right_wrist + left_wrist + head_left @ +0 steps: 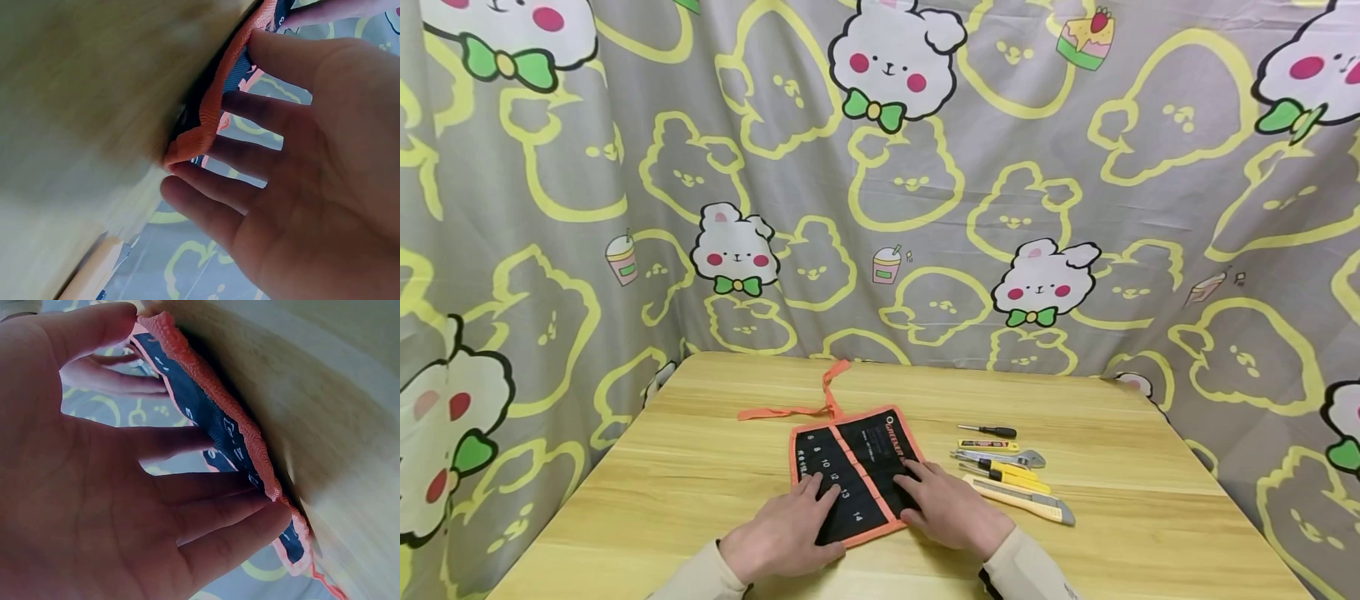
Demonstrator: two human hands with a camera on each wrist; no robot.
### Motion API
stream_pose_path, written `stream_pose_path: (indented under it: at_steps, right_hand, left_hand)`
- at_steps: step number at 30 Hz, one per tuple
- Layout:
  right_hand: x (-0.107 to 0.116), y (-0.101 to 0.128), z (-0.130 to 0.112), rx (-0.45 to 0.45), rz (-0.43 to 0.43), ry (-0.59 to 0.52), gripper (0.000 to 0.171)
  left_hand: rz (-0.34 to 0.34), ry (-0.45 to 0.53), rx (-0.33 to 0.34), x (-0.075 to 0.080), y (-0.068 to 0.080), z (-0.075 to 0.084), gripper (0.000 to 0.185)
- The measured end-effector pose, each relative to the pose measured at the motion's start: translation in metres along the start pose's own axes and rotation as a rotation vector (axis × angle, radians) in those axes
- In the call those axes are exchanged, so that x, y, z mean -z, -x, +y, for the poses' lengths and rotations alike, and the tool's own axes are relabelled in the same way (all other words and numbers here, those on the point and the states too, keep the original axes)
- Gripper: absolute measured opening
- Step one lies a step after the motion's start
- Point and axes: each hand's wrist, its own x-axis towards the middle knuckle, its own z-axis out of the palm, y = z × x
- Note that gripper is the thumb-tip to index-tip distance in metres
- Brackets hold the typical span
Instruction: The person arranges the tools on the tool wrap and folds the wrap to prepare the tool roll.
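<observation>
A black tool pouch (872,437) with orange trim and white size numbers lies spread flat on the wooden table. My left hand (786,525) rests on its left, numbered half, fingers fairly straight. In the left wrist view, the fingertips touch the black cloth (194,397) and the thumb reaches the orange corner. On the pouch's right half is my right hand (955,508), its fingers extended over the edge. The right wrist view shows those fingertips along the orange trim (212,109). Neither hand is curled round anything.
To the right of the pouch lie a black-handled screwdriver (1002,432), a flat yellow pack (988,445), an adjustable wrench (1028,458), yellow-handled tools (1026,477) and a utility knife (1030,502). Orange ties (782,412) stretch behind the pouch. Patterned curtains (925,200) surround the table (662,467).
</observation>
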Motion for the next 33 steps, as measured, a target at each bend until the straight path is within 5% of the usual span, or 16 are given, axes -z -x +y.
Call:
stream_pose_path:
  at_steps: [13, 26, 33]
  right_hand:
    - [0.008, 0.004, -0.014, -0.075, -0.097, 0.028, 0.049]
    - [0.008, 0.006, -0.012, -0.077, -0.08, -0.083, 0.057]
    - [0.005, 0.005, -0.012, -0.079, -0.096, -0.045, 0.06]
  left_hand:
    - [-0.073, 0.019, -0.057, 0.004, -0.002, -0.011, 0.076]
    - [-0.022, 0.01, -0.09, 0.004, -0.001, -0.012, 0.081]
    - [-0.026, 0.009, -0.093, 0.005, -0.002, -0.015, 0.08]
